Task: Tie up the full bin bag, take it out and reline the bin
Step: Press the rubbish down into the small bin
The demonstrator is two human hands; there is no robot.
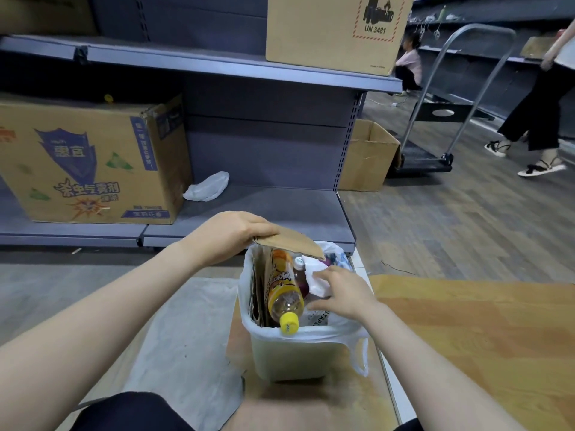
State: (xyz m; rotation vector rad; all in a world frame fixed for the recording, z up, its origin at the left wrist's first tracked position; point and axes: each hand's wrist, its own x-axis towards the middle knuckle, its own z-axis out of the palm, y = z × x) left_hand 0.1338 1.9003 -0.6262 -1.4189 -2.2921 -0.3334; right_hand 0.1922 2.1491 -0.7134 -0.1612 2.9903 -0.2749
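rubbish fills the small pale bin (289, 359) on the floor, lined with a white bin bag (357, 353) whose loop handle hangs over the right rim. the left hand (230, 234) has its grip closed on a cardboard flap (292, 242) standing above the bin's far edge. the right hand (342, 290), fingers loosely spread, rests on crumpled white paper (317, 281) inside. a yellow-capped bottle (284, 293) lies against the near rim; its label is unreadable. on the shelf sits a carton (339, 29) marked "un 3481", and a larger box (90, 163) carries chinese print.
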